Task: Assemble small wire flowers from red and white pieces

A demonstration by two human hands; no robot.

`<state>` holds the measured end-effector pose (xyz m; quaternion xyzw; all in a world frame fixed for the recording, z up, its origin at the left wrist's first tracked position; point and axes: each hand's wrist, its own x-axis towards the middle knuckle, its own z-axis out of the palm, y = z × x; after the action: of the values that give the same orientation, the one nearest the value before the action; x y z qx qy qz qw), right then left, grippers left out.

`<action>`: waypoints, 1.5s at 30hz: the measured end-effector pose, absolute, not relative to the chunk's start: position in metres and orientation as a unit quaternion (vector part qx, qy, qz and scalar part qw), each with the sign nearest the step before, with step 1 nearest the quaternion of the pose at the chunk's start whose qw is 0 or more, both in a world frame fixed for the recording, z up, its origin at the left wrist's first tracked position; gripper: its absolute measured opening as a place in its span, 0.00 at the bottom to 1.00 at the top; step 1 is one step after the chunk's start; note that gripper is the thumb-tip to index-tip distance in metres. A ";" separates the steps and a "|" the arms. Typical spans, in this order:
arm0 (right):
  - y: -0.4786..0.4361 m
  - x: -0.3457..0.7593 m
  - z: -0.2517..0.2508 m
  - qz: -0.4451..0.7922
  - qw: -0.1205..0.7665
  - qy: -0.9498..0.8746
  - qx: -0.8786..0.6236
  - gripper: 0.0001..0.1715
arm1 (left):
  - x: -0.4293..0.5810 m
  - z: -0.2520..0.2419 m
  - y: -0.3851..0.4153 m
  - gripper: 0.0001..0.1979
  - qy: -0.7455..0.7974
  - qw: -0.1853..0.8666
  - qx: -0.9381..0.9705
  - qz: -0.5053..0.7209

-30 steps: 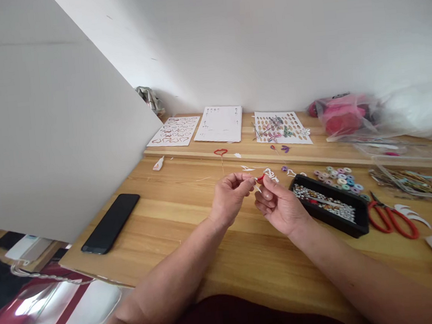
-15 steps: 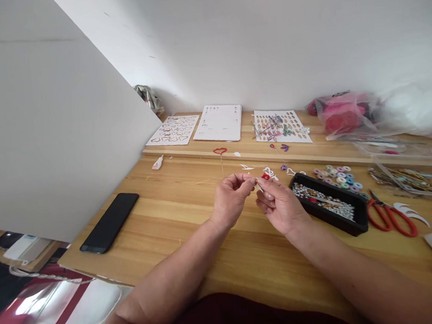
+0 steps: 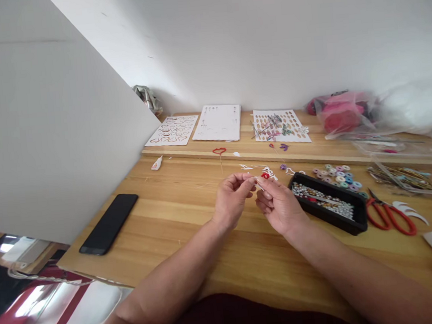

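Observation:
My left hand (image 3: 231, 201) and my right hand (image 3: 280, 202) meet fingertip to fingertip above the middle of the wooden table. Both are closed in a pinch around something small and pale, mostly hidden by the fingers and too small to name. A small red piece (image 3: 265, 176) shows just beyond my right fingertips; I cannot tell whether it is held or lies on the table. White paper cutouts (image 3: 269, 171) lie behind the hands. Right of my right hand sits a black tray (image 3: 328, 192) holding silver and gold beads.
Red-handled scissors (image 3: 390, 215) and thread spools (image 3: 340, 176) lie to the right. A black phone (image 3: 110, 224) and a small white bottle (image 3: 156, 163) are on the left. Patterned sheets (image 3: 173, 130), a red wire shape (image 3: 219, 150) and plastic bags (image 3: 342, 115) line the raised back ledge.
Almost nothing differs. The view has shifted very slightly, and both hands keep their pinch in the same place.

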<state>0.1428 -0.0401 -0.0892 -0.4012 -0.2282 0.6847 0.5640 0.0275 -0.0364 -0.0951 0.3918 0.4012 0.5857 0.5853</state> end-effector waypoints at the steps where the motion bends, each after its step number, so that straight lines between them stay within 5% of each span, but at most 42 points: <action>1: -0.040 0.143 -0.090 0.686 0.563 -0.226 -0.401 0.22 | 0.027 -0.095 -0.036 0.14 0.400 0.587 0.391 0.585; 35: -0.043 0.142 -0.093 0.706 0.545 -0.235 -0.385 0.17 | 0.021 -0.091 -0.031 0.15 0.412 0.579 0.407 0.574; 40: -0.045 0.141 -0.097 0.647 0.554 -0.315 -0.419 0.13 | 0.018 -0.090 -0.029 0.15 0.422 0.564 0.404 0.585; 45: -0.046 0.149 -0.090 0.459 0.529 -0.539 -0.467 0.09 | 0.013 -0.087 -0.026 0.13 0.426 0.539 0.440 0.578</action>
<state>0.1487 -0.0457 -0.0904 -0.4672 -0.5390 0.4595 0.5292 0.0133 -0.0258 -0.0874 0.4403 0.4258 0.5784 0.5388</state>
